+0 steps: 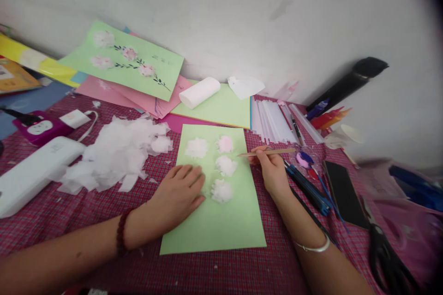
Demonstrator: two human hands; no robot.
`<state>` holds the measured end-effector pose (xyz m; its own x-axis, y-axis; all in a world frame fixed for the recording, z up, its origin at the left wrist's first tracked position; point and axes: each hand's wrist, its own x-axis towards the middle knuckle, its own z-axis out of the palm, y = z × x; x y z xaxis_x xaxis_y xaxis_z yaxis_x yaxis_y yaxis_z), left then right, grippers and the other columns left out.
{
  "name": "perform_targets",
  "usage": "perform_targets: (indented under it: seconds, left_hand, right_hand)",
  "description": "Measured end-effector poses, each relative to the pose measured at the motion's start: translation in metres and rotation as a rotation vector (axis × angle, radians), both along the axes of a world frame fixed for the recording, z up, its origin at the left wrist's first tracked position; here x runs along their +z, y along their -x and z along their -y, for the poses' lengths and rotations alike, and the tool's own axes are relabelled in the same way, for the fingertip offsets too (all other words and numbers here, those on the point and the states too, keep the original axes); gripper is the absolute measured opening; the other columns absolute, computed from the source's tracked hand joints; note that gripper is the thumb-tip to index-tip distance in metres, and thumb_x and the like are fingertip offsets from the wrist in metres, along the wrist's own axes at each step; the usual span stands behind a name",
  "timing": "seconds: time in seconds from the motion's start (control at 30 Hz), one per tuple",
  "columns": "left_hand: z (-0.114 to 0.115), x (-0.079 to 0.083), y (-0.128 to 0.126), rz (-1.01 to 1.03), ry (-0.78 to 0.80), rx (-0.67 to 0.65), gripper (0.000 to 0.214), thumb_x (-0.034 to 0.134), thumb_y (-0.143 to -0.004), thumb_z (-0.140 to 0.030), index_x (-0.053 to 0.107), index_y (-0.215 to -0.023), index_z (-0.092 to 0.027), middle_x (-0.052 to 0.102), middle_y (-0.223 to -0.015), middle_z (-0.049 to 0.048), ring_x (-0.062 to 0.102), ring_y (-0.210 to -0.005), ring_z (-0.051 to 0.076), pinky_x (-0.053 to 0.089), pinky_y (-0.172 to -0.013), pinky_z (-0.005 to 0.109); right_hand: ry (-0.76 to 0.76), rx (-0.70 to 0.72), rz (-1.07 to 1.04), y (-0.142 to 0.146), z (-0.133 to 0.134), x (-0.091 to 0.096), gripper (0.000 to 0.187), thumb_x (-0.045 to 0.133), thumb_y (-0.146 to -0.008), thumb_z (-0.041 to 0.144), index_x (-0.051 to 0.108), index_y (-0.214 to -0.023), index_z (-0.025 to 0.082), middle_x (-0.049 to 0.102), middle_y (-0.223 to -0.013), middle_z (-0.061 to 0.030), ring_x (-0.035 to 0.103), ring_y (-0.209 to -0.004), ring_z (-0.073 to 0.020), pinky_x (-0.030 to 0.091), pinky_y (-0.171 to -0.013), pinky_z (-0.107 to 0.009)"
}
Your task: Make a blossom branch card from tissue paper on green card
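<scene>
A light green sheet of paper [221, 221] lies on the red checked tablecloth, with several fluffy white and pink tissue flowers [225, 165] stuck on its upper half. My left hand [178, 193] lies flat on the sheet's left edge, fingers stretched out, pressing it down. My right hand [272, 170] sits at the sheet's right edge, pinching a thin wooden stick [268, 152] that points left toward the flowers.
A heap of white tissue scraps [117, 152] lies to the left, beside a white box [31, 173]. A finished green flower card [124, 57] leans at the back near a tissue roll [200, 91]. Pens [306, 186], a phone [344, 193] and scissors [387, 253] lie right.
</scene>
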<state>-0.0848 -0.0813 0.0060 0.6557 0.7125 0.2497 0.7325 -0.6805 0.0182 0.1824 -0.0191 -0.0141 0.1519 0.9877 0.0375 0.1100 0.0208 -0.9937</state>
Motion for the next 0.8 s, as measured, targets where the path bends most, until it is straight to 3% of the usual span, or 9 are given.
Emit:
perform_targets:
  seconds: [0.13, 0.23, 0.33, 0.57, 0.8]
  left_hand:
    - [0.000, -0.009, -0.001, -0.111, 0.004, 0.007, 0.033, 0.057, -0.089, -0.029, 0.061, -0.116, -0.010, 0.060, -0.125, 0.0155, 0.053, -0.113, 0.031, 0.044, -0.090, 0.043]
    - [0.002, -0.013, -0.002, -0.116, -0.010, 0.016, 0.034, 0.055, -0.090, -0.029, 0.061, -0.117, -0.009, 0.060, -0.126, 0.0164, 0.054, -0.113, 0.032, 0.045, -0.091, 0.044]
    - [0.002, -0.012, -0.002, -0.133, -0.018, 0.010, 0.036, 0.056, -0.089, -0.029, 0.061, -0.118, -0.009, 0.061, -0.126, 0.0164, 0.054, -0.113, 0.033, 0.047, -0.091, 0.045]
    - [0.002, -0.007, -0.002, -0.148, -0.009, 0.017, 0.035, 0.057, -0.089, -0.029, 0.063, -0.118, -0.010, 0.061, -0.127, 0.0139, 0.055, -0.113, 0.032, 0.049, -0.091, 0.044]
    - [0.002, -0.007, -0.001, -0.160, 0.017, 0.026, 0.037, 0.057, -0.091, -0.032, 0.063, -0.120, -0.011, 0.059, -0.130, 0.0133, 0.054, -0.114, 0.031, 0.050, -0.091, 0.042]
  right_hand:
    - [0.022, 0.064, 0.056, 0.004, 0.003, 0.008, 0.017, 0.058, -0.082, 0.039, 0.061, -0.078, 0.022, 0.062, -0.064, 0.0001, 0.060, -0.062, -0.0187, 0.051, -0.064, -0.032]
    - [-0.001, 0.032, 0.071, 0.004, 0.005, 0.011, 0.016, 0.055, -0.083, 0.036, 0.059, -0.075, 0.022, 0.058, -0.061, 0.0010, 0.058, -0.059, -0.0177, 0.050, -0.060, -0.031]
    - [-0.032, 0.004, 0.089, 0.004, 0.006, 0.011, 0.016, 0.054, -0.084, 0.035, 0.059, -0.075, 0.022, 0.057, -0.064, 0.0007, 0.057, -0.059, -0.0169, 0.049, -0.059, -0.031]
    - [-0.002, 0.091, 0.121, 0.013, 0.005, 0.007, 0.017, 0.055, -0.083, 0.035, 0.060, -0.076, 0.021, 0.060, -0.062, 0.0005, 0.060, -0.061, -0.0179, 0.049, -0.062, -0.031]
    - [-0.019, 0.049, 0.124, 0.002, 0.004, 0.000, 0.016, 0.056, -0.086, 0.034, 0.063, -0.079, 0.021, 0.064, -0.066, -0.0003, 0.062, -0.061, -0.0176, 0.050, -0.062, -0.031]
